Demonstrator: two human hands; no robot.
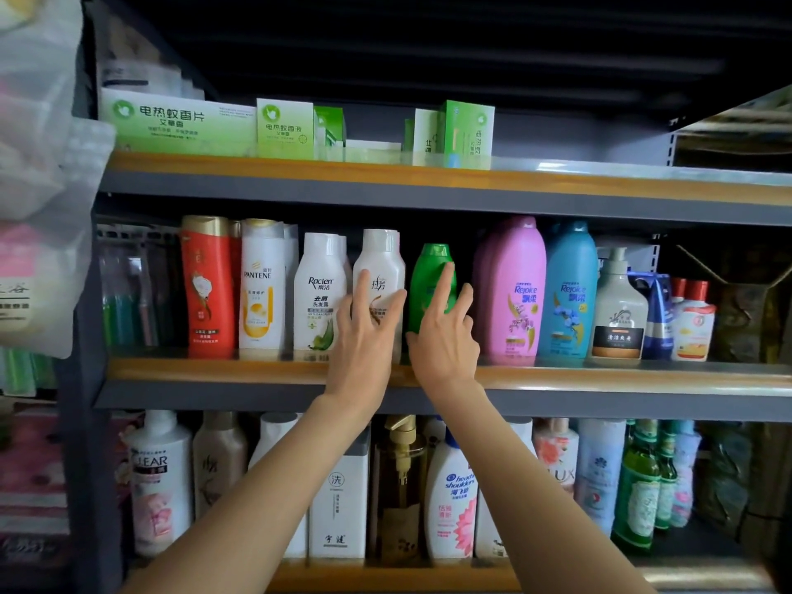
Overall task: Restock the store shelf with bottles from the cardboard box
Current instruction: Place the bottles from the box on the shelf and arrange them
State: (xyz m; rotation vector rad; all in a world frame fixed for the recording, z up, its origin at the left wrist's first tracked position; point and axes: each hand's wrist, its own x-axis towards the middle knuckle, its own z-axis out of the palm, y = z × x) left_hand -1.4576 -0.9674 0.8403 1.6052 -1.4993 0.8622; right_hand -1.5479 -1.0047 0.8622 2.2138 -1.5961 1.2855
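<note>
Pink bottle (512, 289) beside green bottle (430, 289)

Above the left hand (364, 332) and right hand (445, 336), one level up: a row of green-and-white cartons with Chinese print. Widest carton (175, 122) far up-left, lying on its long side; narrow upright carton (285, 128) just beside it; another upright carton (467, 135) directly above the right hand.

Far left of the left hand: clear plastic bags (38, 165), blurred, contents unreadable. Between those bags and the hands: hanging toothbrush packs (128, 289).

Far right of the right hand: a brown paper bag (745, 310) with a cord handle.

Below-left of the hands: pink floral packs (30, 465), blurred.
</note>
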